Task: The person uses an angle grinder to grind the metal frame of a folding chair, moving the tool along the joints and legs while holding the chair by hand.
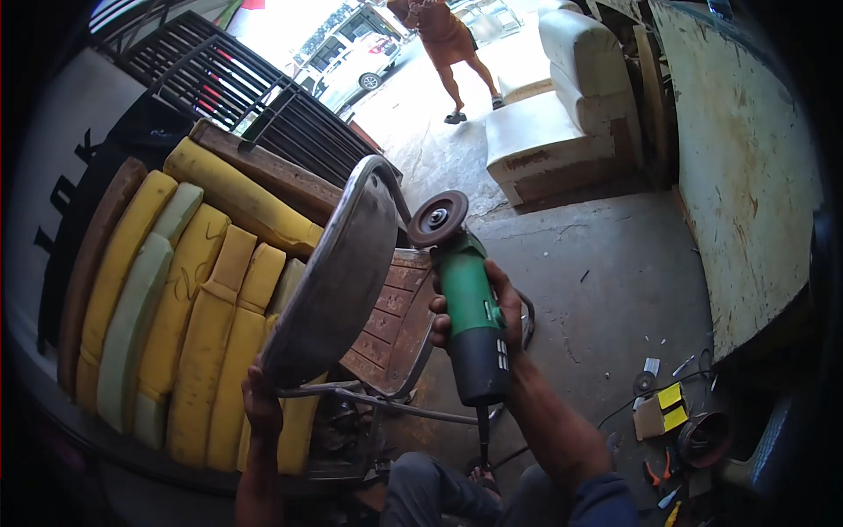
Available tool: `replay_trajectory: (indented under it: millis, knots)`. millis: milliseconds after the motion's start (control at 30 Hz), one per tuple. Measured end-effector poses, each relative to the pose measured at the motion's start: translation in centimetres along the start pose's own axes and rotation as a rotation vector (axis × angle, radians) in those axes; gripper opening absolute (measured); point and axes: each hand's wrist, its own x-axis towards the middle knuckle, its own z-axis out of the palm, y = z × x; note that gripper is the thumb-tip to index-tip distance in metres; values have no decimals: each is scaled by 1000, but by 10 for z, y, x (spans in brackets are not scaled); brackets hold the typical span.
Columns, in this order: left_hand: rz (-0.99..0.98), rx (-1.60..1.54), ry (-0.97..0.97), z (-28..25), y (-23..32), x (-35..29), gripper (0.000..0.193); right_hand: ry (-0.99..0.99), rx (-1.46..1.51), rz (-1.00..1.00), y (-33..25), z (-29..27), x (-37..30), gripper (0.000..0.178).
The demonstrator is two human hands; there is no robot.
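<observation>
Hidden: my left hand (261, 406) sits mostly behind the lower edge of the curved metal seat shell (338, 272), so its fingers are hard to make out; my knees are cut off at the bottom edge.
Hard to tell: whether the grinding disc (438, 217) touches the shell's rim or stands just beside it.
Right hand: my right hand (479, 312) is wrapped tight round the green body of the angle grinder (467, 303), disc end pointing away from me.
Left hand: it grips the shell's lower edge, propping it tilted.
Shell's place: between my hands, left of the grinder, over a rusty metal frame (392, 325).
Around: yellow foam cushions (189, 307) stacked to my left; small tools (663, 413) on the concrete floor (606, 281) at my right.
</observation>
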Motion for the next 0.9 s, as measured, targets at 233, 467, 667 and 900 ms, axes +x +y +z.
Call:
replay_trajectory:
  millis: [233,467,667,900]
  knots:
    - [-152,120,-156,-6,34,-6,71,-136,412,-37,21,27,69,71]
    - [-323,224,-334,7,81,10,82,38,420,-4,11,60,79,68]
    - [-412,288,-373,6,94,16,81,191,296,38,9,85,59,65]
    - [-475,289,-418,4,96,18,79,292,197,35,29,110,28,60]
